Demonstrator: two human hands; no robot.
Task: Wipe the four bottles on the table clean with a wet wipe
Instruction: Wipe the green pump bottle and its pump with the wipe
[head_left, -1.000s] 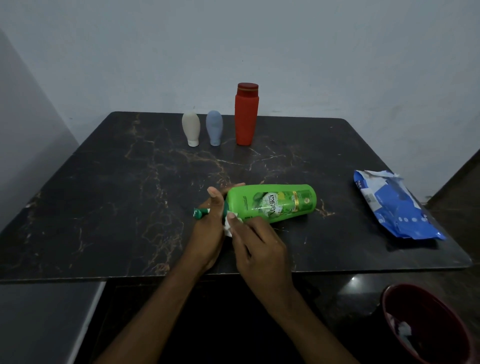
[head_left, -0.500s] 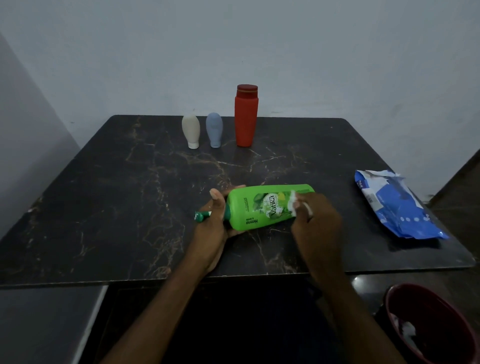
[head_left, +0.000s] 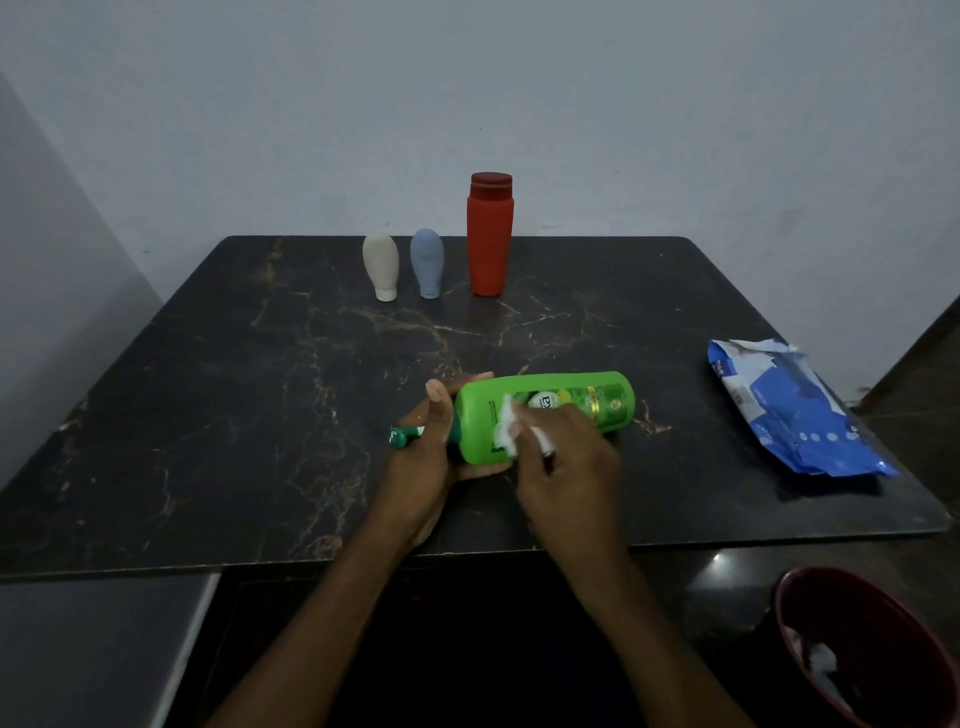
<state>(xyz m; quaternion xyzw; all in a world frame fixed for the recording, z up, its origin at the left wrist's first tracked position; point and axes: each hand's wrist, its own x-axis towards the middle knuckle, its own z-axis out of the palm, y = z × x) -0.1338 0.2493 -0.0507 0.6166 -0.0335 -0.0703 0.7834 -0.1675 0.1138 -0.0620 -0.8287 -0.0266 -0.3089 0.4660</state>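
Wiping step in hand, on the green bottle (head_left: 582, 402). It lies on its side at lower centre of the frame, near the front edge of the dark marble table (head_left: 208, 415), dark green cap (head_left: 404, 435) pointing left, base pointing right. Left hand (head_left: 423, 467) grips the neck end: thumb up over the shoulder, fingers curled underneath, steadying it. Right hand (head_left: 569, 470) pinches a crumpled white wet wipe (head_left: 505, 430) in curled fingers and presses it against the near side of the bottle, close to the label's left edge. Judgement: this is one bottle of four; whether the other three are done cannot be told from here. Next move likely calls for strokes along the body toward the base, then turning the bottle in the left hand to reach the far side and underside, the cap too. Upper centre, well apart from the hands, three stand in a row at the back edge: beige bottle (head_left: 381, 265), blue-grey bottle (head_left: 427, 262), tall red bottle (head_left: 490, 234), all upright. Right of frame, a blue wipes pack (head_left: 795, 415) lies flat, flap torn open. Lower right corner, off the table, a dark red bin (head_left: 893, 623) with white scraps inside. Nothing lies between the hands and the back row; the reach looks unobstructed.
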